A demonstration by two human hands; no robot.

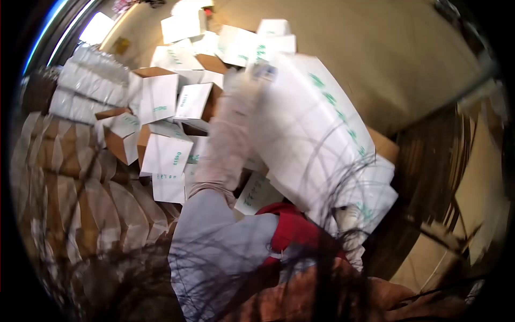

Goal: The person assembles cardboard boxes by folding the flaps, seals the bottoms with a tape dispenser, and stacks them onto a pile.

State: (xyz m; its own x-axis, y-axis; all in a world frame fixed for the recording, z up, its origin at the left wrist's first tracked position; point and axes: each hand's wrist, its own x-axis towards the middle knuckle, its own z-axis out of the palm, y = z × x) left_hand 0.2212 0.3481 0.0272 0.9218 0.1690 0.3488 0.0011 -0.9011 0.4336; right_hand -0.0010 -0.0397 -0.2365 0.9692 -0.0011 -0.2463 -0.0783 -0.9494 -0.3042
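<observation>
A large white cardboard box (pixel 306 123) with green print along one edge lies tilted across the middle of the view. My left arm, in a pale pink sleeve cover, stretches forward along its left side. My left hand (pixel 251 78) is at the far end of this box, closed at its edge; motion smears the fingers. Close to my body, my right hand (pixel 348 219) grips the near end of the same box, partly hidden by dark strands of hair. The box's underside and what lies behind it are hidden.
Several smaller white boxes with brown insides (pixel 161 99) crowd the left and far side. Plastic-wrapped white packs (pixel 91 80) stand at the far left. Brown wrapped stacks (pixel 80 204) fill the near left. Flat cardboard sheets (pixel 483 161) lean at the right, beside the tan floor (pixel 386 48).
</observation>
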